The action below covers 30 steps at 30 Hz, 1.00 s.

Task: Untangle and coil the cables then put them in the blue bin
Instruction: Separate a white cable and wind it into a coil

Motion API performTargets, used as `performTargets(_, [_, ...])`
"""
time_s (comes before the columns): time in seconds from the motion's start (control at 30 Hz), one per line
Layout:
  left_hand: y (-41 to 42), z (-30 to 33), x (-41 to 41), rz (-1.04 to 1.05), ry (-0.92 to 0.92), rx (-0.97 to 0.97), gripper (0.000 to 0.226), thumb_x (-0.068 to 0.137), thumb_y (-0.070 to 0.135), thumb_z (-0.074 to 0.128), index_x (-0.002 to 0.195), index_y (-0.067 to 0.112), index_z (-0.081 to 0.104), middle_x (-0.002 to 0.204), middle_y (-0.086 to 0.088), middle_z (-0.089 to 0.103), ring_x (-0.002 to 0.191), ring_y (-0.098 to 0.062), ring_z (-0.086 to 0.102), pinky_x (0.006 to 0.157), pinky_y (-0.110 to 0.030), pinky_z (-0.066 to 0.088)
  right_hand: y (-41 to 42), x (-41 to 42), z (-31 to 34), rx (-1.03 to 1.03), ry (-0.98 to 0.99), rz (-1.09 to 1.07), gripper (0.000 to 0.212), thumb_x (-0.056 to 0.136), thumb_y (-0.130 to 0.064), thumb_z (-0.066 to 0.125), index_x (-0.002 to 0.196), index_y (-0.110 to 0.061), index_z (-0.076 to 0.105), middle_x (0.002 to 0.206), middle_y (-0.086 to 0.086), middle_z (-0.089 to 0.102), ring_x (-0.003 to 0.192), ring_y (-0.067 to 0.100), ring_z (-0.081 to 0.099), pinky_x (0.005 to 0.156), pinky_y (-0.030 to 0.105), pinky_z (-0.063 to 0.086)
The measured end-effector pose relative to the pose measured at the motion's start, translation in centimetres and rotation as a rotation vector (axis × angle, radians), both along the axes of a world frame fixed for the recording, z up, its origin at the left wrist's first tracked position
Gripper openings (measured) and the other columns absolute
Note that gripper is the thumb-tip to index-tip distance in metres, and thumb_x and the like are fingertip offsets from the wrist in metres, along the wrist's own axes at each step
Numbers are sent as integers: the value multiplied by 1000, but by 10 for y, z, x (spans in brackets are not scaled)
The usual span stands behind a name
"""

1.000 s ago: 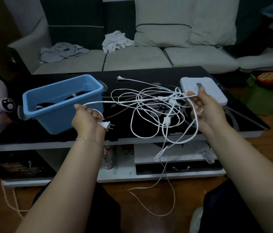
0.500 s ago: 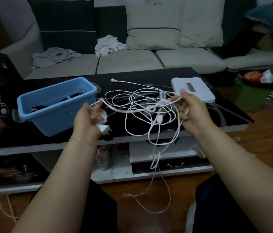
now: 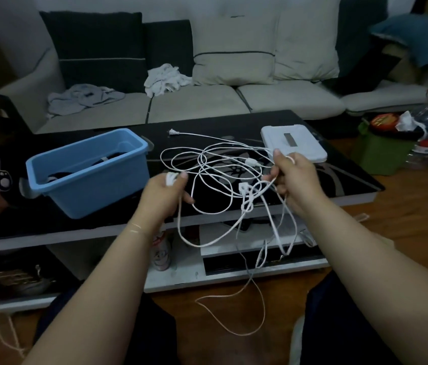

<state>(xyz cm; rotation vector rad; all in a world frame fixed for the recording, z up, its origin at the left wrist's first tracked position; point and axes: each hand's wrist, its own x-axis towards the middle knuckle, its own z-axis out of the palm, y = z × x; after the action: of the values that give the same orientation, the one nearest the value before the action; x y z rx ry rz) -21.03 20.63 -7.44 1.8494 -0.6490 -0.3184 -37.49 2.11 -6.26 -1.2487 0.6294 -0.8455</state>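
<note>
A loose loop of the white cables [image 3: 223, 177] trails on the wooden floor [image 3: 405, 222] between the person's knees, and more strands hang down over the front edge of the black coffee table [image 3: 234, 122]. Above that edge the left hand [image 3: 164, 194] has its fingers curled round a short bunch of cable, a white end poking up beside the thumb. The right hand [image 3: 295, 180] is closed as well – it pinches several strands (one loops over a fingertip), and a knot dangles between the two hands. The rest of the tangle sprawls on the tabletop, one plug [image 3: 173, 132] lying farther back. The blue bin [image 3: 89, 171] stands on the table's left part, well apart from the tangle, with something dark inside. A flat white box [image 3: 294, 142] sits just behind the right hand – beyond, a sofa [image 3: 197, 104] with crumpled clothes
</note>
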Motion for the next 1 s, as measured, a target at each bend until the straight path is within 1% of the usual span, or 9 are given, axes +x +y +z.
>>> performTargets(0.07, [-8, -5, -17, -80, 12, 30, 26, 98, 38, 52, 82, 17, 51, 76, -2, 76, 35, -5, 35, 40, -20, 30, 8, 3, -3, -89, 30, 9, 30, 98, -24, 53, 73, -15, 39, 57, 2, 49, 56, 19, 68, 33, 17, 24])
performTargets(0.17, [-15, -10, -36, -290, 266, 67, 27, 100, 35, 50, 85, 13, 47, 90, -9, 76, 35, -7, 32, 37, -17, 27, 15, 9, -4, -172, 18, -70, 30, 97, -23, 54, 72, -14, 39, 53, 4, 48, 55, 21, 69, 35, 15, 30])
performTargets(0.3, [-27, -20, -61, -348, 426, 33, 33, 103, 33, 43, 91, 3, 48, 70, -9, 73, 31, -8, 32, 37, -16, 26, 20, 19, -6, -101, -116, -102, 26, 98, -22, 53, 77, -13, 41, 52, -3, 47, 56, 19, 69, 34, 18, 35])
performTargets(0.43, [-33, -25, -55, -297, 556, -69, 36, 102, 35, 44, 79, 9, 51, 46, 2, 55, 32, -9, 33, 37, -16, 28, 23, 27, -6, -38, -207, -79, 25, 98, -24, 53, 78, -12, 42, 55, -5, 56, 67, 21, 72, 40, 19, 43])
performTargets(0.53, [-28, -17, -29, -163, 666, -275, 31, 101, 32, 47, 73, 17, 45, 48, 4, 43, 35, -9, 30, 34, -16, 25, 16, 24, -1, 32, -229, -63, 25, 98, -26, 52, 80, -12, 43, 60, 0, 60, 66, 19, 71, 37, 17, 37])
performTargets(0.67, [-18, -10, -8, 56, 178, -179, 30, 94, 33, 57, 69, 19, 47, 54, 3, 49, 46, -12, 38, 47, -23, 32, 9, 22, 3, 13, -230, -82, 24, 99, -26, 51, 81, -14, 40, 58, -1, 52, 49, 10, 59, 35, 18, 24])
performTargets(0.8, [-14, -9, -4, 121, -338, 94, 36, 90, 43, 57, 74, 12, 52, 69, -1, 56, 62, -16, 49, 57, -30, 37, -2, 18, 7, -66, -186, -143, 29, 99, -26, 51, 78, -16, 35, 58, 1, 49, 45, 12, 50, 38, 20, 29])
performTargets(0.87, [-13, -6, -3, 102, -300, 63, 40, 88, 44, 61, 76, 7, 51, 68, -1, 55, 60, -16, 47, 57, -31, 36, -5, 16, 7, -243, -119, -147, 30, 98, -27, 52, 77, -16, 35, 54, -1, 51, 45, 15, 52, 45, 24, 39])
performTargets(1.0, [-6, -3, 0, 25, 195, -259, 40, 83, 37, 74, 68, 21, 40, 52, 1, 36, 43, -11, 31, 41, -21, 29, -7, 13, 3, -525, 87, -76, 29, 95, -29, 55, 72, -18, 40, 65, 4, 67, 57, 16, 64, 61, 27, 48])
